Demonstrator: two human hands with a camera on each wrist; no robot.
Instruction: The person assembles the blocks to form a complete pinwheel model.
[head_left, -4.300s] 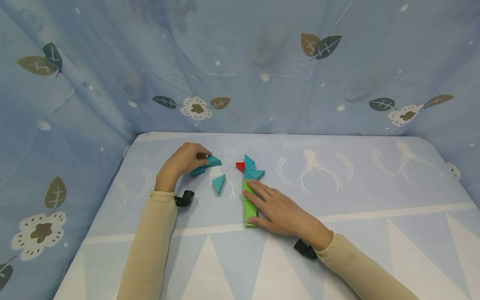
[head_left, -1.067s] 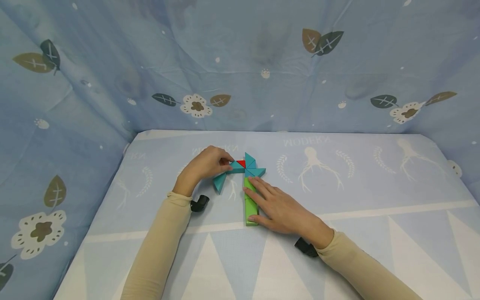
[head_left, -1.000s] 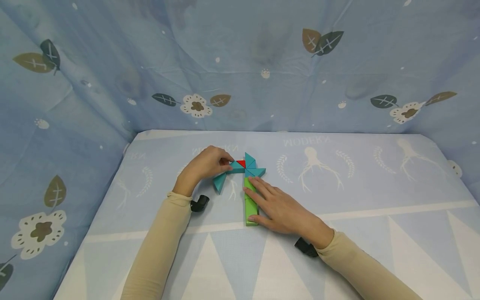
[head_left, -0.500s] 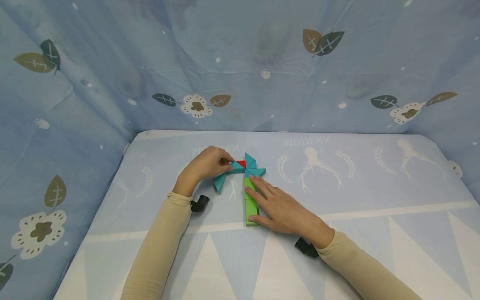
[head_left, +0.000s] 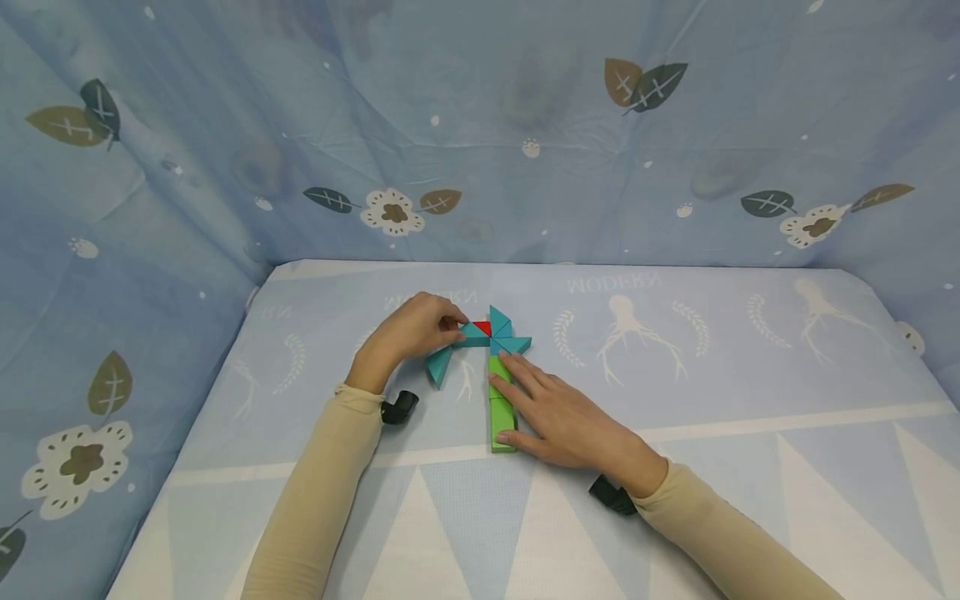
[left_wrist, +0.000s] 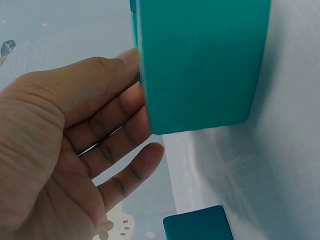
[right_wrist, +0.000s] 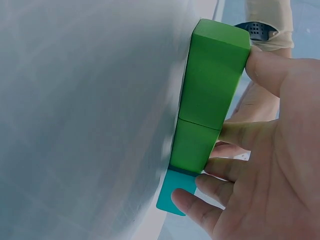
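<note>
In the head view my left hand [head_left: 412,333] pinches a teal block [head_left: 474,337] between thumb and fingers. That block lies against a small red triangular block [head_left: 483,327] and a cluster of teal triangular blocks [head_left: 501,325]. Below the cluster, two green blocks [head_left: 501,421] stand end to end in a column. My right hand [head_left: 570,421] rests on them with its fingers extended; in the right wrist view the thumb and fingertips touch the green blocks [right_wrist: 207,82]. A loose teal triangular block [head_left: 439,367] lies under my left wrist. A large teal block face [left_wrist: 200,65] fills the left wrist view.
The blocks lie on a table with a patterned pale blue and white cover [head_left: 675,350]. A blue printed curtain [head_left: 480,125] hangs behind and on the left. Black wrist cameras [head_left: 400,407] sit under both wrists. Another teal block [left_wrist: 197,225] shows low in the left wrist view.
Since the earliest frame, my left hand has moved right, and the teal block it holds now meets the red triangular block. Over the last second both hands stay practically still.
</note>
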